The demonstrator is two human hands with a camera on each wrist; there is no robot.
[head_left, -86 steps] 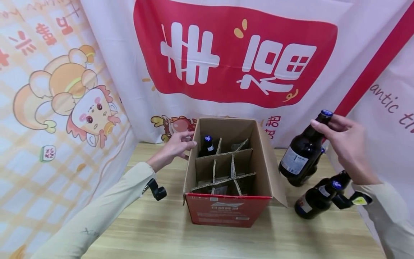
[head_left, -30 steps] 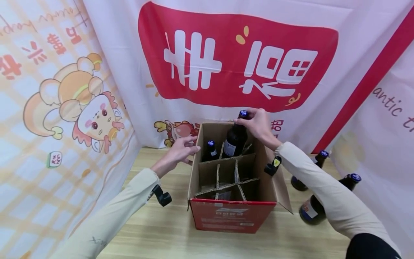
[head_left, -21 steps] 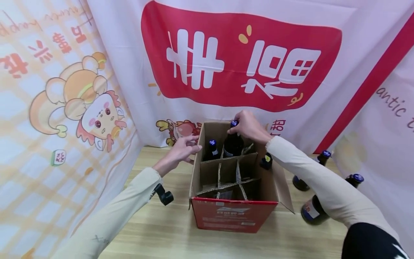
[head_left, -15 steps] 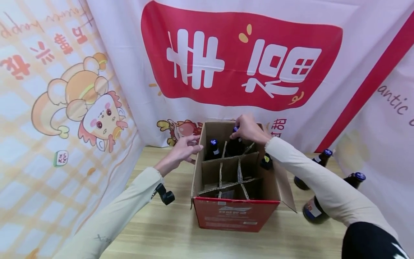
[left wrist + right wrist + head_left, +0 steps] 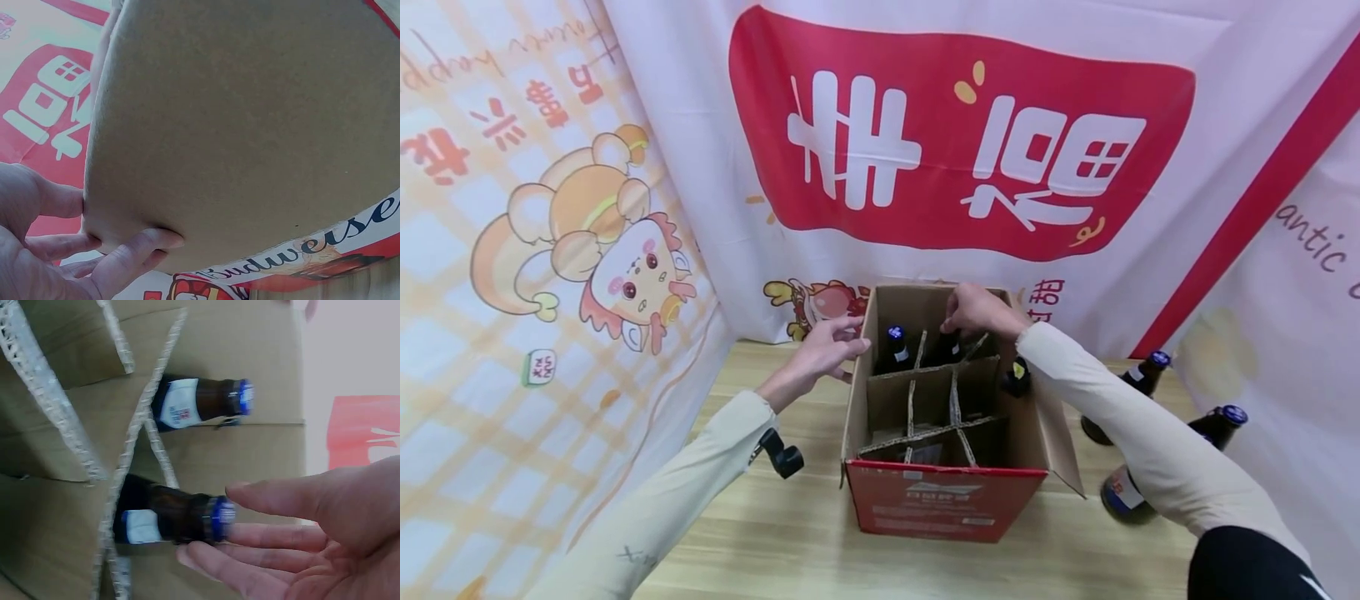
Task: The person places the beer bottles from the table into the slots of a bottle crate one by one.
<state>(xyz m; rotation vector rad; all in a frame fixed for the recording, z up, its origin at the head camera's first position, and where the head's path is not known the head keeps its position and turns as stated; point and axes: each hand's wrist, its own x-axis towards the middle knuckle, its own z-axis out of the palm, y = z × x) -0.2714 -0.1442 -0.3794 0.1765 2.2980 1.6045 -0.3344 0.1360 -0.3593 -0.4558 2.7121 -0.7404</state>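
Note:
An open cardboard beer box (image 5: 947, 504) with crossed dividers stands on the table. My left hand (image 5: 820, 357) touches the outside of its left wall. In the left wrist view, the thumb and fingers rest against the brown cardboard side (image 5: 237, 125). My right hand (image 5: 981, 312) reaches into the far right compartment, around the top of a dark beer bottle (image 5: 181, 515) with a blue cap. Its thumb and fairly straight fingers lie loosely beside the cap. Another blue-capped beer bottle (image 5: 895, 348) stands upright in the far left compartment.
More dark bottles stand on the table right of the box, partly hidden by the right sleeve: one farther back (image 5: 1146, 372), one nearer (image 5: 1217, 425). A box flap (image 5: 1060, 442) sticks out to the right. Printed cloth (image 5: 700, 167) hangs behind and at the sides.
The right hand has carried a bottle from the right side of the table into the box's far right compartment and lowered it. Its fingers now lie loosely around the cap. The left hand stays at the box.

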